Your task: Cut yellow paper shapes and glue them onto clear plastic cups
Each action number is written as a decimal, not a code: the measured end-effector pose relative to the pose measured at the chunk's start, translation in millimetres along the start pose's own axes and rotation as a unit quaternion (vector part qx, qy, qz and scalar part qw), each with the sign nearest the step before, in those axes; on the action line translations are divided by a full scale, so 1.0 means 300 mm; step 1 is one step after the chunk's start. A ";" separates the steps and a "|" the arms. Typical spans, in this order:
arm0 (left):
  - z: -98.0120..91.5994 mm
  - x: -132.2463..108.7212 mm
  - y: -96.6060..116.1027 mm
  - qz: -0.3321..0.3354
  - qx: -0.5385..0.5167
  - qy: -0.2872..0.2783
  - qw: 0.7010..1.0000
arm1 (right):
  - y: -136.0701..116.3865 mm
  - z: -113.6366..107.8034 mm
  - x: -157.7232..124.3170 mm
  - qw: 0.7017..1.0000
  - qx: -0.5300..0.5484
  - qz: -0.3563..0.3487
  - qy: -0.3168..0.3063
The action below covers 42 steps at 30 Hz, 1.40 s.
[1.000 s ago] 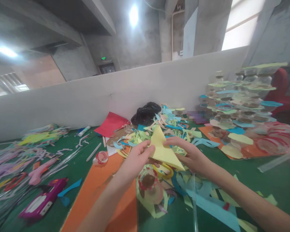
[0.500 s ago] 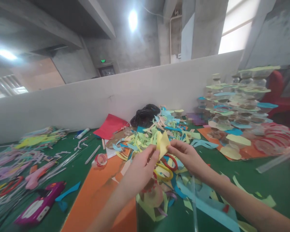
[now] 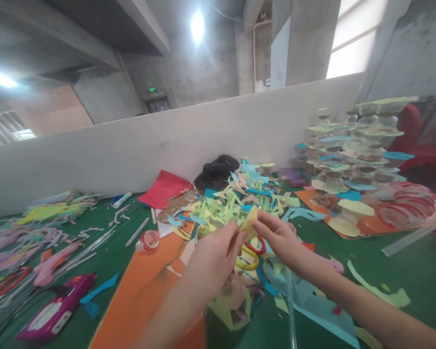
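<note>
- We note the left hand (image 3: 214, 264) and right hand (image 3: 276, 240) pinching a yellow paper piece (image 3: 249, 223) between their fingertips, above a heap of cut paper scraps (image 3: 227, 208).
- Scissor handles (image 3: 250, 254) lie just below, ungrasped.
- Many scraps remain on the green mat (image 3: 417, 261).

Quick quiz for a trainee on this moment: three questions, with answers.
1. What do the left hand and right hand pinch between them?
2. True or false: the black plastic bag lies nearer the person than the hands do.
3. Which sheet lies beneath the left forearm: A red, B orange, C blue?

Key:
1. A piece of yellow paper.
2. False: it lies beyond the paper scraps, by the white partition.
3. B, the orange sheet.
</note>
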<state>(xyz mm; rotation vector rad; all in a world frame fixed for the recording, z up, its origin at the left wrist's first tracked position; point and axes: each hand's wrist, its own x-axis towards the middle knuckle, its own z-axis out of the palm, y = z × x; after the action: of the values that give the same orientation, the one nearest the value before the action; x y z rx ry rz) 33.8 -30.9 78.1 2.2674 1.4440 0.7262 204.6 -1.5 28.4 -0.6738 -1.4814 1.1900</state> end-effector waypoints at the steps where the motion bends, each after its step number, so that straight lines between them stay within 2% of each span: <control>1: 0.000 0.000 0.002 -0.001 0.014 -0.002 1.000 | 0.000 -0.002 0.000 1.000 -0.018 0.001 0.012; 9: 0.011 0.001 0.000 -0.031 0.086 0.011 0.996 | -0.021 -0.002 -0.002 0.994 -0.103 0.018 0.031; 14: -0.001 0.008 0.004 -0.044 0.089 0.012 0.995 | -0.030 -0.001 -0.005 0.994 -0.102 0.035 0.031; 21: -0.042 0.009 -0.001 -0.031 0.036 -0.070 0.996 | -0.007 -0.010 0.008 0.996 -0.059 0.045 0.042; 25: -0.035 0.010 -0.020 -0.032 0.021 -0.057 0.998 | -0.019 -0.014 0.010 0.996 -0.045 0.054 0.047; 31: -0.024 0.019 -0.031 -0.042 -0.038 -0.015 0.998 | -0.039 -0.004 0.007 0.994 -0.009 0.083 -0.072; 35: -0.022 0.019 -0.026 -0.041 -0.052 -0.014 0.998 | -0.039 -0.005 0.003 0.994 -0.020 0.077 -0.071; 42: -0.021 0.026 -0.029 -0.024 -0.053 -0.004 0.998 | -0.034 -0.068 0.017 0.989 -0.037 0.084 -0.118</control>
<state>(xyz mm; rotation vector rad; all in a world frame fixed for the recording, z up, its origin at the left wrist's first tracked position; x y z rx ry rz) 26.5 -20.0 80.2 2.1455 1.4163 0.7592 224.4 6.2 38.3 -0.7393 -1.6994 1.3866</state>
